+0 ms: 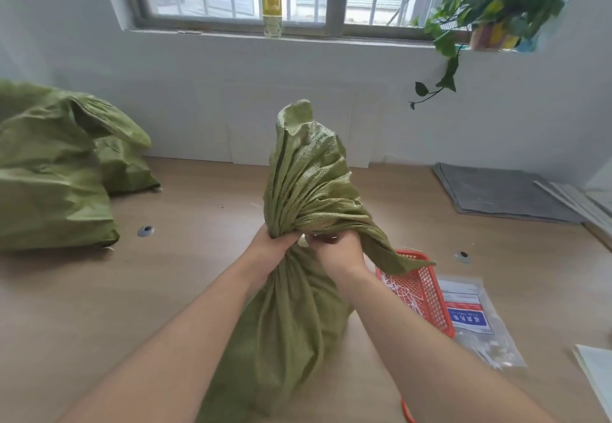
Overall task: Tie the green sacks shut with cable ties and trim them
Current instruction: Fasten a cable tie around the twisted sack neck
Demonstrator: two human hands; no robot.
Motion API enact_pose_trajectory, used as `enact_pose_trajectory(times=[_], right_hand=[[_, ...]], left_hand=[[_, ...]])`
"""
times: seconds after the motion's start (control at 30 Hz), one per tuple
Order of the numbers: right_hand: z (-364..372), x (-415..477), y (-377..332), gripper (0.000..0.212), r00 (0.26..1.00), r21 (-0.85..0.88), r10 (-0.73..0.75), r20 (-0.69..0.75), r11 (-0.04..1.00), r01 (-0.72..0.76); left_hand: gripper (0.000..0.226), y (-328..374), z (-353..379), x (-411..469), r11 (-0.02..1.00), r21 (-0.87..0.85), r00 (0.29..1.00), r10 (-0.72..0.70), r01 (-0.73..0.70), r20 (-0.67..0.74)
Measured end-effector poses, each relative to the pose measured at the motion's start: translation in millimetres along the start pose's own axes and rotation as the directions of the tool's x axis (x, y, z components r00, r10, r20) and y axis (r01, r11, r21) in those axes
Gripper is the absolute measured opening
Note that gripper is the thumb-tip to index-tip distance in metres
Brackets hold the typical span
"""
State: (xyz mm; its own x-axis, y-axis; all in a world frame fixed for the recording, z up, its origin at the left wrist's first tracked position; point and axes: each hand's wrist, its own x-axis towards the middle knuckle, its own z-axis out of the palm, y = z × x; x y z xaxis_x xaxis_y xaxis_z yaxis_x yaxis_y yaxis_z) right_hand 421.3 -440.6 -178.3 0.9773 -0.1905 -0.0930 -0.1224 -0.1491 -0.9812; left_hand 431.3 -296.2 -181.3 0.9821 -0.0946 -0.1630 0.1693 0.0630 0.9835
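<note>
While forearms reach forward, left hand [270, 244] and right hand [336, 252] clench the green sack [304, 184] neck.

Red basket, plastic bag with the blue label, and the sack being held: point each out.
red basket [430, 293]: head view, its mesh side wall.
plastic bag [477, 320]: head view, beside the blue label.
sack [298, 316]: head view, its body below the gathered neck.

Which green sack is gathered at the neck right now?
The upright sack at centre, both hands gripping its neck; the sacks at left lie slumped, untouched.
</note>
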Motion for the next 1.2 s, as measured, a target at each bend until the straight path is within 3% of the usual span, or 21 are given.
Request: enact_pose_trajectory(times=[0.2, 0.3, 0.37, 0.53, 0.67, 0.8, 0.87, 0.93, 1.0, 1.1, 1.13, 1.2], right_hand=[[6.8, 14.2, 1.2, 0.010, 0.973, 0.053, -0.116, 0.198, 0.993, 0.108], [13.6, 15.9, -2.0, 0.008, 0.955, 0.054, -0.116, 0.274, 0.993, 0.105], [20.0, 19.3, -5.4, 0.009, 0.958, 0.061, -0.100, 0.268, 0.994, 0.086], [40.0, 20.5, -4.0, 0.025, 0.977, 0.010, -0.075, 0.198, 0.997, 0.074], [49.6, 15.9, -4.9, 0.023, 0.983, -0.075, -0.109, 0.150, 0.990, 0.121], [57.0, 16.1, -1.4, 0.026, 0.991, -0.121, -0.087, 0.102, 0.988, 0.100], [61.6, 17.2, 1.8, 0.027, 0.995, -0.174, -0.087, 0.047, 0.980, 0.094], [63.8, 17.9, 5.4, 0.025, 0.995, -0.215, -0.089, -0.040, 0.973, 0.078], [63.6, 17.6, 8.1, 0.024, 0.990, -0.259, -0.084, -0.111, 0.964, 0.053], [61.1, 18.3, 8.7, 0.022, 0.980, -0.301, -0.081, -0.179, 0.953, 0.023], [60.5, 18.8, 7.7, 0.022, 0.979, -0.306, -0.077, -0.190, 0.952, 0.015], [60.7, 18.2, 5.0, 0.023, 0.978, -0.310, -0.068, -0.196, 0.951, 0.004]], left_hand=[[0.062, -5.0, -16.6, 6.0, 0.968, -0.252, 0.993, 0.028, 0.002, 0.118], [0.088, -3.6, -15.8, 10.0, 0.969, -0.241, 0.992, -0.034, 0.062, 0.119], [0.098, -8.2, -20.9, 18.3, 0.923, -0.353, 0.985, -0.116, 0.155, 0.128], [0.081, -13.0, -28.0, 31.1, 0.824, -0.539, 0.982, -0.117, 0.178, 0.146], [0.067, -20.5, -32.6, 44.2, 0.828, -0.527, 0.981, -0.167, 0.192, 0.095], [0.027, -20.1, -32.3, 48.7, 0.836, -0.542, 0.987, -0.150, 0.091, -0.065], [0.041, -23.1, -31.3, 51.8, 0.834, -0.549, 0.974, -0.161, 0.049, -0.158], [0.053, -26.3, -34.7, 53.7, 0.866, -0.499, 0.963, -0.167, 0.040, -0.213], [0.053, -28.1, -37.7, 49.5, 0.955, -0.295, 0.967, -0.104, 0.033, -0.231], [0.035, -35.2, -38.2, 39.3, 0.995, -0.028, 0.984, 0.087, -0.092, -0.156], [0.031, -38.3, -39.5, 37.0, 0.977, 0.111, 0.972, 0.194, -0.180, -0.135], [0.031, -45.8, -45.7, 33.9, 0.822, 0.430, 0.897, 0.438, -0.374, -0.057]])
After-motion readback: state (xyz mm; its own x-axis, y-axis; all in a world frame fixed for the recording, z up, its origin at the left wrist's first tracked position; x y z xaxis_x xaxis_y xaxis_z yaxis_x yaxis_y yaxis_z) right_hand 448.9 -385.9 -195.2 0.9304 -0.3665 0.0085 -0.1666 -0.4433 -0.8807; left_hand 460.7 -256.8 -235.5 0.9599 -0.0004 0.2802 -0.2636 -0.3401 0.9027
